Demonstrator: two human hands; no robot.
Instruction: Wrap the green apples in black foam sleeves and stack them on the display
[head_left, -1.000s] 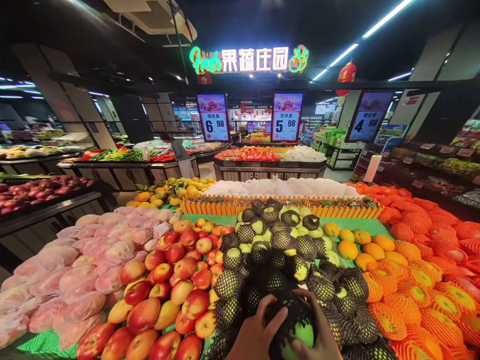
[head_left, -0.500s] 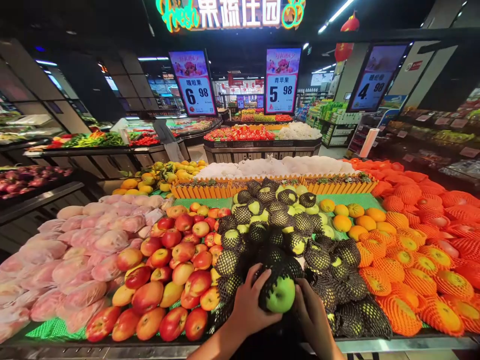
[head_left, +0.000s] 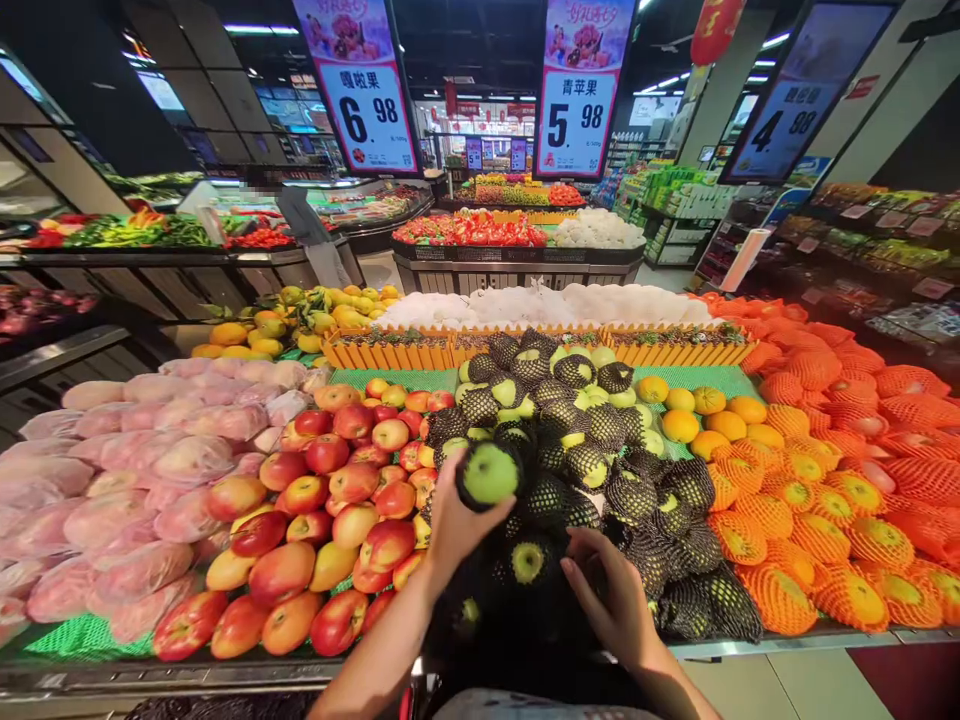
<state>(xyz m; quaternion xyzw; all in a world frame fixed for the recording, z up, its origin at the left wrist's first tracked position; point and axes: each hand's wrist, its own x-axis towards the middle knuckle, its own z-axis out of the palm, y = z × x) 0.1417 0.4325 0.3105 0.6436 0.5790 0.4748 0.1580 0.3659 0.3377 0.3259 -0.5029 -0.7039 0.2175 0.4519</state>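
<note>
My left hand [head_left: 448, 528] is wrapped round a green apple [head_left: 492, 473] in a black foam net, lifted over the display with its bare green face towards me. My right hand [head_left: 616, 600] is lower and to the right, fingers slightly bent and apart, with nothing visible in it. Just left of its fingertips lies another netted green apple [head_left: 528, 562], its stem end showing. Behind both hands rises a pile of green apples, many in black nets [head_left: 589, 466]. Deep shadow hides part of the pile close to my body.
Red apples [head_left: 330, 492] lie left of the green ones, with pink wrapped fruit [head_left: 150, 480] farther left. Oranges [head_left: 765, 515] in orange nets and red-netted fruit [head_left: 892, 440] fill the right. An orange picket edging [head_left: 540, 345] runs behind. A person [head_left: 307, 225] stands far back left.
My left hand has carried the netted apple up and to the left. My right hand has come off that apple and stays lower right. The camera view has tilted down.
</note>
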